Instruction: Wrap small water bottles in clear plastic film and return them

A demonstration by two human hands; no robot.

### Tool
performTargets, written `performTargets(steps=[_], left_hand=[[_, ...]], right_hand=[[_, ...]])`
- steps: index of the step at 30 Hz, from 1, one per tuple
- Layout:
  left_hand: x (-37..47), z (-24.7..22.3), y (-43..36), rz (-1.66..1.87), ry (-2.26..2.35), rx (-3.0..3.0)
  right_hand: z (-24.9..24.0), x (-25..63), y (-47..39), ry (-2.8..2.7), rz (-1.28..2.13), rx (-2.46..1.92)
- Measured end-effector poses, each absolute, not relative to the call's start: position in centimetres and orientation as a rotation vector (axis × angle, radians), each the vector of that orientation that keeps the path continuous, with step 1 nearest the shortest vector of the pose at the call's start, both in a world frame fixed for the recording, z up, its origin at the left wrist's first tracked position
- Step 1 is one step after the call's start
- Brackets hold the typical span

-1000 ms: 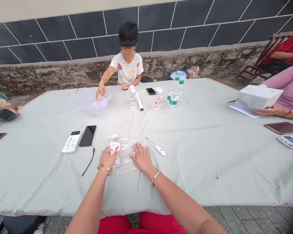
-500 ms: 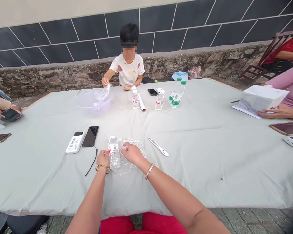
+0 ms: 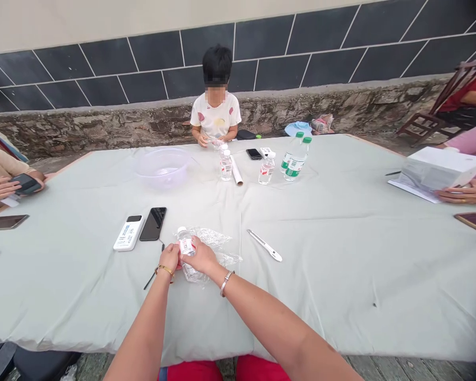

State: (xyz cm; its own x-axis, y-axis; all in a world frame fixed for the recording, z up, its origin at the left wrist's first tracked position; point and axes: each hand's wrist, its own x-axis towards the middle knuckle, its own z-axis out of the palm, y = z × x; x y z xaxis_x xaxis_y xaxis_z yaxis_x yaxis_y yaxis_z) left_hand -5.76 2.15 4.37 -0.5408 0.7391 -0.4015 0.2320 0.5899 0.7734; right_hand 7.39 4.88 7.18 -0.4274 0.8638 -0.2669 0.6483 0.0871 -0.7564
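Observation:
A small clear bottle (image 3: 187, 246) with a white cap and a red-and-white label lies between my hands, over crumpled clear plastic film (image 3: 218, 242). My left hand (image 3: 170, 257) grips its left side, wearing a gold bracelet. From the right, my right hand (image 3: 201, 256) wraps round the label, thumb on top. To the left are a black phone (image 3: 153, 223) and a white power bank (image 3: 128, 233), with a dark strap partly behind my left wrist. A white cutter (image 3: 264, 245) rests to the right of the film.
Across the cloth-covered table (image 3: 321, 254) sits a person (image 3: 216, 116) behind small bottles. A purple basin (image 3: 162, 168), a film roll (image 3: 236, 170) and green-capped bottles (image 3: 296, 164) stand farther back. People's hands hold a dark object at left and a white box (image 3: 440, 166) at right.
My right hand has moved from above the film onto the bottle and closed round it. The person opposite has drawn their hand and film away from the basin. The view has shifted slightly.

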Motion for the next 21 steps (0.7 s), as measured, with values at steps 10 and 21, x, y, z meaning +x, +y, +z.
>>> performTargets(steps=[10,21], left_hand=[[-2.3,5.5,1.8,0.964,2.067,0.977],[-1.2,7.4,1.9,1.325,1.971,1.147]], right_hand=[[6.3,11.0,4.7,-1.754,1.389,-1.388],[6.7,12.9,3.2,-1.773,1.287,-1.297]])
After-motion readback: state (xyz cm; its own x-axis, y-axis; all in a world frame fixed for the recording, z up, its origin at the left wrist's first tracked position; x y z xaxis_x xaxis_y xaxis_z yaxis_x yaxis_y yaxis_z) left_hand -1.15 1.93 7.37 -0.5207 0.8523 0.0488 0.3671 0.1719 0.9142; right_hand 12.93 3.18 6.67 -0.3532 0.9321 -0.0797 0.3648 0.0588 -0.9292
